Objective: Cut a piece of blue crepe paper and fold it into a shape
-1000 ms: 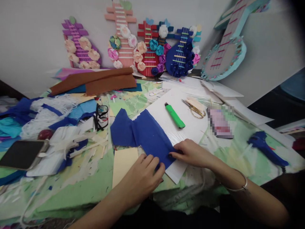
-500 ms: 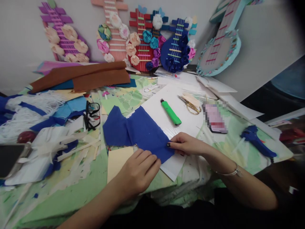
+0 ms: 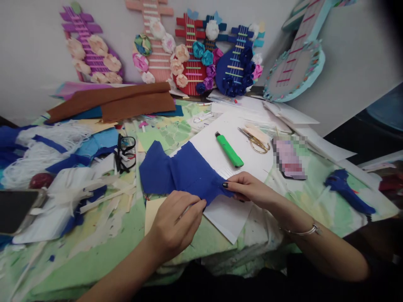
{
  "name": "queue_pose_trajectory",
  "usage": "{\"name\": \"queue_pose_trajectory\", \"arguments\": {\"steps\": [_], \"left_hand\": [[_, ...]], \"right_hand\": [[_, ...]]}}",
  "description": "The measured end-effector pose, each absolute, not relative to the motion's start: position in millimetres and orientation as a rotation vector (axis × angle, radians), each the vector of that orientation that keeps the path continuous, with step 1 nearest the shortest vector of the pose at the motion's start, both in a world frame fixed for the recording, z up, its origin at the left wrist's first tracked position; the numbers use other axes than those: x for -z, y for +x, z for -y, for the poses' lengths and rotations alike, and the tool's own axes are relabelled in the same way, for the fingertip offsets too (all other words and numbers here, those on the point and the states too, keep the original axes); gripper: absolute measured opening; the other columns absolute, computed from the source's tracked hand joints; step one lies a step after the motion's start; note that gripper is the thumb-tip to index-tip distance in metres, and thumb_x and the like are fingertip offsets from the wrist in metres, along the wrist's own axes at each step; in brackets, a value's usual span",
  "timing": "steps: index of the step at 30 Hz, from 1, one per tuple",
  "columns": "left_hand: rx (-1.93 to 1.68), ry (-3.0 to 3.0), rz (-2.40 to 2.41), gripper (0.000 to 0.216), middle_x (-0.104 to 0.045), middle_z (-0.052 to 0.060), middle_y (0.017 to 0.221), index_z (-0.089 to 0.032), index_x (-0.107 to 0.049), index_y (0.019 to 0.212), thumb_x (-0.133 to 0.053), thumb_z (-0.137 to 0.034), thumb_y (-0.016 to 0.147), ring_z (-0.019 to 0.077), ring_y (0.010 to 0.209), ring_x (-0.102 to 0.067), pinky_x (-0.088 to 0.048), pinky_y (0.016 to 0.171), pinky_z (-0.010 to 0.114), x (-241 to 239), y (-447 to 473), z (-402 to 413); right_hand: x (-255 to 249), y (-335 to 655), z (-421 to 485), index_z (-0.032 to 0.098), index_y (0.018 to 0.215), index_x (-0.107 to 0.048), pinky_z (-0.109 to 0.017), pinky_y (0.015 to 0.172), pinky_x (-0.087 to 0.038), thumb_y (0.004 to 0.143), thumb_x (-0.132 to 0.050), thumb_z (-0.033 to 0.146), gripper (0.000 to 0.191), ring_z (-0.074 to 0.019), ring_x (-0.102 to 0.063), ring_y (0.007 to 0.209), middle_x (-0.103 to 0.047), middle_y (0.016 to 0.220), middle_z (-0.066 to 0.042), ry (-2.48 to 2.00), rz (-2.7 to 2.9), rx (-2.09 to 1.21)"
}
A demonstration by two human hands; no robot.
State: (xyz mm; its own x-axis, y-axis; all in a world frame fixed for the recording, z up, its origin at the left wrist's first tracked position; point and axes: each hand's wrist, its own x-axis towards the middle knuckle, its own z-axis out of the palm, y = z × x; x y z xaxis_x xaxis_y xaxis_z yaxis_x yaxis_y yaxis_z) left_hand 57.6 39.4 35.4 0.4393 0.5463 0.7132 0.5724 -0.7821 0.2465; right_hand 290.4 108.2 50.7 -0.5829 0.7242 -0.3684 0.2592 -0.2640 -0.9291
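Note:
A sheet of dark blue crepe paper (image 3: 192,167) lies creased across the middle of the table, partly over a white sheet (image 3: 228,218). My right hand (image 3: 250,188) pinches its right corner between thumb and fingers. At the near edge, my left hand (image 3: 178,220) has its fingers curled over the paper and grips it; the thumb is hidden. Between the hands the edge is drawn up and bent. Just beyond the paper rests a green utility knife (image 3: 229,150), with gold-handled scissors (image 3: 256,141) to its right.
Right of the scissors are a phone (image 3: 289,158) and a blue glue gun (image 3: 349,191). On the left lie black glasses (image 3: 126,153), paper strips and another phone (image 3: 20,212). Brown crepe paper (image 3: 135,102) lies at the back, before several decorated paper instruments (image 3: 234,63) along the wall.
My left hand has shifted along the near edge, and the paper's right part is now pulled into folds between my hands. The whole view has shifted slightly.

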Motion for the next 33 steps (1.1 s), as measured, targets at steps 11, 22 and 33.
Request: {"name": "queue_pose_trajectory", "arguments": {"steps": [11,22,33], "left_hand": [[1.411,-2.555,1.044,0.022,-0.066,0.01,0.085,-0.01,-0.063,0.097,-0.061,0.001,0.077,0.0202,0.081,-0.061,-0.051,0.069,0.035,-41.9,52.7,-38.1],[1.406,-2.56,1.049,0.023,-0.066,0.011,0.086,-0.008,-0.062,0.096,-0.062,0.003,0.076,0.0202,0.083,-0.06,-0.051,0.073,0.036,-33.5,48.0,-33.6],[1.193,-2.619,1.092,0.013,-0.063,0.007,0.075,-0.012,-0.062,0.088,-0.055,-0.003,0.083,0.0174,0.072,-0.057,-0.051,0.068,0.035,-21.8,52.1,-35.4]], "right_hand": [[-64.1,283.6,-111.1,0.015,0.055,-0.049,-0.019,0.039,-0.023,0.087,-0.055,0.043,0.043,-0.0033,-0.032,0.039,-0.043,0.046,0.006,-1.096,1.757,-1.839],[-51.4,248.2,-174.4,0.014,0.092,-0.06,-0.024,0.05,-0.043,0.086,-0.055,0.051,0.037,-0.0119,-0.058,0.05,-0.064,0.067,-0.004,-1.642,2.198,-1.097],[-45.8,220.2,-175.9,0.014,0.076,-0.065,-0.025,0.063,-0.036,0.089,-0.054,0.034,0.026,-0.0174,-0.061,0.072,-0.068,0.076,-0.008,-1.622,2.512,-0.529]]}}
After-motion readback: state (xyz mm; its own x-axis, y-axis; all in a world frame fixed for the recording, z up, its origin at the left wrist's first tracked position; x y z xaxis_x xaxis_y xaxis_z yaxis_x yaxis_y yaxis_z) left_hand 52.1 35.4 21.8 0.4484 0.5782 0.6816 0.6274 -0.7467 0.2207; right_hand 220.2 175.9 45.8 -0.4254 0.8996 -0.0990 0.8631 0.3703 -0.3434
